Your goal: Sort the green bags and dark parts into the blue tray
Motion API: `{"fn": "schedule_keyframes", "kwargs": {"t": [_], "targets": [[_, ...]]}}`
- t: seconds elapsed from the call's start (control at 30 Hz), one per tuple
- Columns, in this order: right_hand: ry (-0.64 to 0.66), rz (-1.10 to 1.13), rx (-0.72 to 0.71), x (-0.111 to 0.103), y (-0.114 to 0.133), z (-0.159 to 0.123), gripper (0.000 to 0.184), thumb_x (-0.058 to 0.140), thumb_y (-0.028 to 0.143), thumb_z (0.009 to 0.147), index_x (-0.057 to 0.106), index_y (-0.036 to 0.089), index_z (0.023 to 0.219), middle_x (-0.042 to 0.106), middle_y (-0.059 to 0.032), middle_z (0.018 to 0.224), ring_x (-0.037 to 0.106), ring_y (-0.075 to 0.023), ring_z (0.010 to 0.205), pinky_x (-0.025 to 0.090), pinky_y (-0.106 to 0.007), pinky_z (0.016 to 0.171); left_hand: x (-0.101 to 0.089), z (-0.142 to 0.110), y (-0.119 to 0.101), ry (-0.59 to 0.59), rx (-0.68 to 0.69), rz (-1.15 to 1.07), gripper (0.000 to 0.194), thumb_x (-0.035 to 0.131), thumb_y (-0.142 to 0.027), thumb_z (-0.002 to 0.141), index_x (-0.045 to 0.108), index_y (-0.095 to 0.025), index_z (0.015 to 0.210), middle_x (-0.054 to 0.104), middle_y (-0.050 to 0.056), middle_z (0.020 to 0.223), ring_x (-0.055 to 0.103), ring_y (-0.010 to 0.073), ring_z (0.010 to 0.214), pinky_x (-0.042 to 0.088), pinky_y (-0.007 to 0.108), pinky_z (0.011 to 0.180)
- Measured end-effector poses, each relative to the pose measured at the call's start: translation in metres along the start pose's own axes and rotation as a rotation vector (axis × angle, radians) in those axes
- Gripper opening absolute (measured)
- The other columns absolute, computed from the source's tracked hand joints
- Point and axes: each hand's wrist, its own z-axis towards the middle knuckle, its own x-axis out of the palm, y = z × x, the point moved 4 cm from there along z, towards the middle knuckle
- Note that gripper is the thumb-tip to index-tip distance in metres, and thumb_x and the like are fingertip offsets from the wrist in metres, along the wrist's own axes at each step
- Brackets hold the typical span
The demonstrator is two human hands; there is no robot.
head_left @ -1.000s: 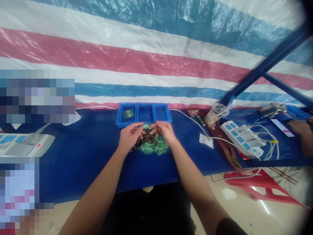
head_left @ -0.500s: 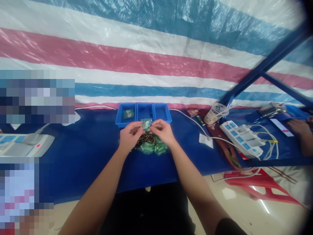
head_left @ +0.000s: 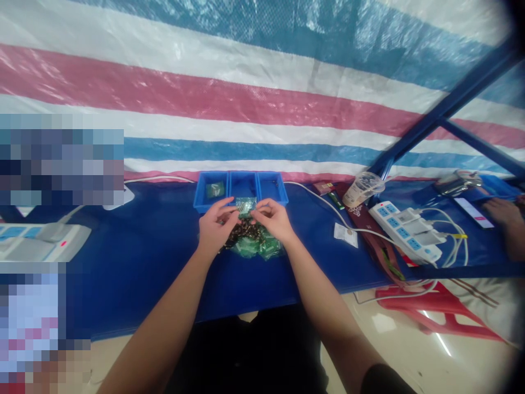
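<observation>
Between both hands is a small clear plastic bag (head_left: 246,205) with a greenish tint and pale pieces inside. My left hand (head_left: 218,225) pinches its left lower edge between thumb and fingers. On the other side, my right hand (head_left: 272,220) pinches the right lower edge. Beneath the hands lies a pile of small dark and brass-coloured metal parts (head_left: 246,234), too small to name. Several green plastic bags (head_left: 254,247) lie at the near side of the pile. Just beyond stands a blue three-compartment bin (head_left: 205,207); its left compartment holds a green packet (head_left: 215,190).
On the right of the blue table (head_left: 135,262) are a plastic cup (head_left: 363,187), a white power strip (head_left: 404,232) with cables, a small white packet (head_left: 345,235) and a phone (head_left: 474,213) near another person's hand (head_left: 502,210). Another power strip (head_left: 74,243) is at left. A red stool (head_left: 438,312) stands below.
My left fingers have lifted and spread slightly, and the small bag shows more upright between the hands. Both hands keep nearly the same place.
</observation>
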Motion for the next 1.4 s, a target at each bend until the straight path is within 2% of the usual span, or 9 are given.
{"fn": "schedule_keyframes", "kwargs": {"t": [0.23, 0.43, 0.57, 0.67, 0.73, 0.93, 1.03, 1.17, 1.4], "targets": [[0.002, 0.029, -0.016, 0.0000, 0.0002, 0.0005, 0.032, 0.078, 0.039, 0.071, 0.062, 0.019, 0.088, 0.071, 0.0005, 0.071, 0.069, -0.0140, 0.060, 0.052, -0.025, 0.057, 0.0012, 0.0013, -0.0004, 0.032, -0.044, -0.092, 0.050, 0.072, -0.036, 0.078, 0.062, -0.017, 0.124, 0.073, 0.007, 0.091, 0.071, 0.0173, 0.066, 0.060, 0.029, 0.069], [-0.008, 0.024, -0.014, -0.0013, -0.0001, 0.0018, 0.031, 0.078, 0.041, 0.071, 0.062, 0.019, 0.087, 0.069, 0.0006, 0.070, 0.067, -0.0141, 0.060, 0.047, -0.023, 0.052, 0.0010, 0.0048, 0.0012, 0.038, -0.058, -0.019, 0.030, 0.070, -0.036, 0.080, 0.070, -0.016, 0.102, 0.062, -0.002, 0.056, 0.059, 0.0112, 0.050, 0.047, 0.021, 0.051], [-0.043, -0.083, -0.100, -0.0036, 0.0025, 0.0016, 0.024, 0.077, 0.039, 0.072, 0.066, 0.019, 0.082, 0.067, -0.0003, 0.073, 0.062, -0.0126, 0.063, 0.046, -0.025, 0.056, 0.0009, 0.0045, 0.0029, 0.023, -0.055, 0.007, 0.025, 0.069, -0.036, 0.080, 0.071, -0.017, 0.096, 0.056, -0.005, 0.048, 0.051, 0.0091, 0.042, 0.043, 0.021, 0.049], [-0.094, -0.213, -0.182, -0.0062, 0.0050, 0.0004, 0.020, 0.078, 0.037, 0.072, 0.072, 0.020, 0.080, 0.059, 0.0023, 0.063, 0.052, -0.0104, 0.056, 0.043, -0.025, 0.056, 0.0015, 0.0032, 0.0030, 0.037, -0.081, -0.045, 0.026, 0.068, -0.035, 0.081, 0.069, -0.015, 0.098, 0.064, -0.001, 0.056, 0.057, 0.0107, 0.046, 0.044, 0.022, 0.048], [-0.076, -0.194, -0.163, -0.0063, 0.0040, 0.0003, 0.020, 0.075, 0.038, 0.074, 0.074, 0.021, 0.084, 0.058, 0.0029, 0.060, 0.049, -0.0101, 0.052, 0.042, -0.026, 0.054, 0.0008, 0.0024, 0.0016, 0.040, -0.063, -0.086, 0.025, 0.065, -0.034, 0.083, 0.069, -0.015, 0.098, 0.069, 0.003, 0.067, 0.061, 0.0116, 0.051, 0.046, 0.022, 0.049], [-0.026, -0.089, -0.093, -0.0052, 0.0049, 0.0001, 0.026, 0.068, 0.041, 0.079, 0.076, 0.022, 0.095, 0.071, -0.0021, 0.079, 0.059, -0.0128, 0.060, 0.049, -0.029, 0.061, -0.0045, 0.0008, 0.0010, -0.040, 0.039, 0.016, 0.023, 0.067, -0.034, 0.081, 0.073, -0.018, 0.096, 0.072, 0.004, 0.082, 0.066, 0.0139, 0.066, 0.054, 0.025, 0.063], [-0.053, -0.095, -0.088, -0.0055, 0.0051, -0.0005, 0.027, 0.074, 0.041, 0.074, 0.076, 0.021, 0.092, 0.070, -0.0020, 0.075, 0.058, -0.0126, 0.059, 0.049, -0.028, 0.060, -0.0040, 0.0003, 0.0017, -0.060, 0.057, 0.059, 0.024, 0.071, -0.035, 0.077, 0.073, -0.018, 0.094, 0.074, 0.006, 0.088, 0.069, 0.0173, 0.076, 0.057, 0.028, 0.072], [-0.042, -0.071, -0.098, -0.0044, 0.0039, 0.0000, 0.027, 0.076, 0.040, 0.072, 0.075, 0.021, 0.091, 0.067, 0.0000, 0.068, 0.055, -0.0116, 0.057, 0.048, -0.027, 0.057, -0.0014, 0.0002, 0.0013, -0.031, 0.030, 0.021, 0.024, 0.071, -0.035, 0.078, 0.072, -0.017, 0.094, 0.074, 0.006, 0.086, 0.071, 0.0178, 0.075, 0.058, 0.029, 0.074], [-0.032, -0.039, -0.096, -0.0027, 0.0073, -0.0005, 0.025, 0.075, 0.040, 0.072, 0.071, 0.021, 0.087, 0.070, -0.0024, 0.079, 0.062, -0.0145, 0.069, 0.051, -0.029, 0.067, 0.0016, 0.0015, -0.0028, 0.050, -0.030, -0.102, 0.054, 0.071, -0.037, 0.078, 0.059, -0.019, 0.127, 0.073, 0.005, 0.088, 0.069, 0.0160, 0.067, 0.059, 0.030, 0.069]]}}
